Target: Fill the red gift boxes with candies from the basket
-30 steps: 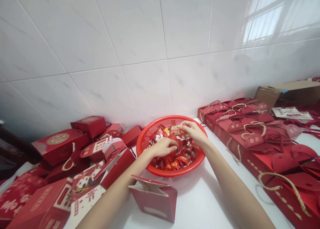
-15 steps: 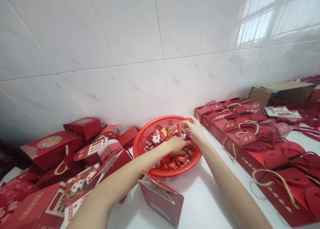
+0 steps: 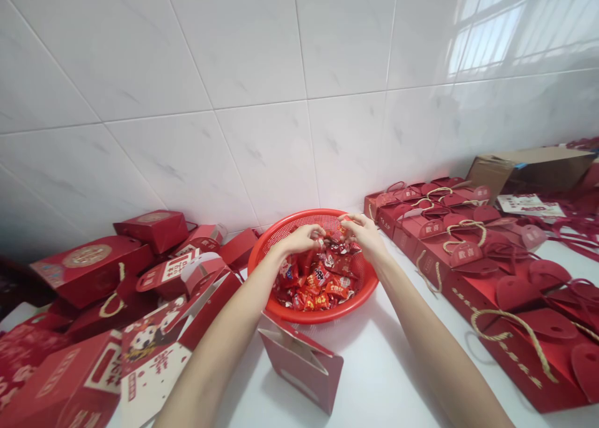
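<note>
A red plastic basket (image 3: 322, 316) stands against the wall, holding many wrapped candies (image 3: 318, 284), mostly in red and gold wrappers. My left hand (image 3: 299, 239) is over the back left part of the basket, its fingers curled around a small wrapped candy that is partly hidden. At the basket's back right, my right hand (image 3: 364, 233) is closed on a red-wrapped candy (image 3: 345, 219) between thumb and fingers. Just in front of the basket, a small red paper box (image 3: 304, 369) stands on the white table with its top flaps open.
Several red gift boxes (image 3: 91, 259) are piled at the left. Along the right, rows of red boxes (image 3: 468, 291) with rope handles stand close together. Behind them are a cardboard carton (image 3: 491, 172), printed cards (image 3: 528, 204) and dark red ribbons (image 3: 575, 234). A tiled wall (image 3: 262, 160) bounds the back.
My left hand has lifted from the middle of the candies and moved back and left, its fingers now curled. My right hand stays at the back right rim. The view has shifted slightly.
</note>
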Demonstrator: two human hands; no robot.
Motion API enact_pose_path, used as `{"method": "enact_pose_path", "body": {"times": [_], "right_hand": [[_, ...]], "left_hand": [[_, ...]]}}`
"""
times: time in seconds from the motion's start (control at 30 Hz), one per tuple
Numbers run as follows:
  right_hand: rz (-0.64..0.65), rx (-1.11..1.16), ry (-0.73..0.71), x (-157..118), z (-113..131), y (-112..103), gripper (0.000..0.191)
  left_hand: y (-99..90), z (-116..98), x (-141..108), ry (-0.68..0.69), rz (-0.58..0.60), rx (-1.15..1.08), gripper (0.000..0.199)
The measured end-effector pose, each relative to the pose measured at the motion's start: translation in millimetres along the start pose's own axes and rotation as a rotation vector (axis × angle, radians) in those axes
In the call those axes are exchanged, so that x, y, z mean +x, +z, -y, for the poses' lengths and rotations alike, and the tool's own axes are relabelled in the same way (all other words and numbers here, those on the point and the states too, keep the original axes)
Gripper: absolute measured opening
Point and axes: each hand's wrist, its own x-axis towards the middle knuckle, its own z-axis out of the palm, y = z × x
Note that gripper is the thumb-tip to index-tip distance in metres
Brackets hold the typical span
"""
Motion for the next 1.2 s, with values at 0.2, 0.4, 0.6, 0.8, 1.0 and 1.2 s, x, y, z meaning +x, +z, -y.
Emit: {"method": "enact_pose_path", "body": {"times": [0.2,0.4,0.6,0.8,1.0,1.2], "right_hand": [[0.122,-0.055,0.042,-4.0,1.2,-0.3,0.039],[0.201,-0.110,0.033,-9.8,1.3,0.8,0.029],[0.022,0.048,0.029,-3.3,-1.2,2.7,0.025],[-0.102,0.256,0.123,0.4,7.2,0.7,0.019],[-0.114,0.318,0.209,-1.0,12.7,-0.2,0.013],[-0.133,0.345,0.250,-2.5,16.8,2.0,0.023]], "left_hand": [[-3.2,-13.3,-3.3,0.087,-0.103,-0.594,0.033],[0.1,-21.4,-4.9,0.125,-0.136,-0.713,0.053],[8.4,-12.9,0.3,0.084,-0.117,-0.608,0.038],[18.1,-25.8,-5.9,-0.036,0.264,0.175,0.013],[7.6,-39.1,-14.3,-0.314,0.298,0.537,0.032],[20.1,-43.0,-14.5,-0.251,0.436,0.496,0.052]]}}
